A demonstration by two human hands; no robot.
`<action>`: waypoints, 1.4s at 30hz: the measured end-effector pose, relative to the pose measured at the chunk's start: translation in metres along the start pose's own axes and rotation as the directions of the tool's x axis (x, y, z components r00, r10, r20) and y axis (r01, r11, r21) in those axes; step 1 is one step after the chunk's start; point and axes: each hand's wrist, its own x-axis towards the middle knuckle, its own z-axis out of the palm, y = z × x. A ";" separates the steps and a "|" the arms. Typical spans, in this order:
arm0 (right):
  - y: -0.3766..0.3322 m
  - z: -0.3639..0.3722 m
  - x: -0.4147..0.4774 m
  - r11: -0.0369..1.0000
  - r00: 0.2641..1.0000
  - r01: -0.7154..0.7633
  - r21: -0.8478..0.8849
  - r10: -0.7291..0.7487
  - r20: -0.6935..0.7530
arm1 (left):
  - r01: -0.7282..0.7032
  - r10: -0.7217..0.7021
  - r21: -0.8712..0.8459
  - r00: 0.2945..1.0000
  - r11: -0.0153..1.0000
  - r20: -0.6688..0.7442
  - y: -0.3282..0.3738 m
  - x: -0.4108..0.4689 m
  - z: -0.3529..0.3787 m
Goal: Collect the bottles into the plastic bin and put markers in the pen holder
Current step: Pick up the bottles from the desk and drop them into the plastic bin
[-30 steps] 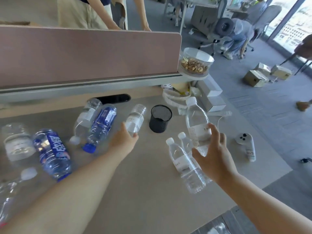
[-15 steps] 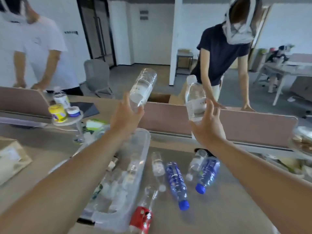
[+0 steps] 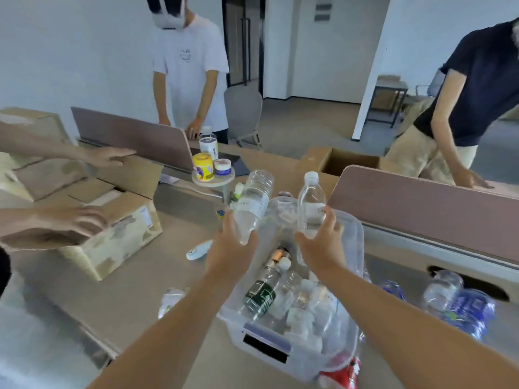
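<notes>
My left hand (image 3: pixel 229 249) grips a clear water bottle (image 3: pixel 252 203), tilted with its base up and away from me. In my right hand (image 3: pixel 320 245) is a second clear bottle (image 3: pixel 310 202), upright with its white cap on top. Both bottles hang over the far end of the clear plastic bin (image 3: pixel 355 248), which holds several bottles, one with a dark green label (image 3: pixel 259 297). More blue-labelled bottles (image 3: pixel 466 307) lie on the desk to the right of the bin. The pen holder is out of view.
Cardboard boxes (image 3: pixel 118 234) stand at left, with another person's hands on them. A small round shelf with jars (image 3: pixel 212 168) stands behind the bin. Pink desk dividers (image 3: pixel 427 209) run along the back. Two people stand across the desk. A white marker-like object (image 3: pixel 198 249) lies left of the bin.
My view has swung left and both hands have carried their bottles down to just above the far end of the bin.
</notes>
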 end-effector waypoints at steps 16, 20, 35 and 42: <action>0.076 0.027 -0.013 0.977 0.993 -0.077 -0.198 0.094 0.077 | 0.040 -0.025 -0.086 0.986 0.995 0.166 -0.029 -0.023 0.044; 0.081 0.027 -0.010 0.976 0.997 -0.064 -0.207 0.070 0.023 | 0.027 -0.014 -0.074 0.986 0.997 0.166 -0.029 -0.022 0.046; 0.086 0.029 -0.006 0.974 0.999 0.009 -0.224 -0.020 -0.048 | 0.033 -0.027 -0.014 0.958 0.999 0.284 -0.034 -0.021 0.050; 0.076 0.002 -0.005 0.998 0.988 0.013 -0.058 -0.022 -0.152 | 0.093 -0.074 -0.070 0.969 0.993 0.236 -0.009 -0.011 0.050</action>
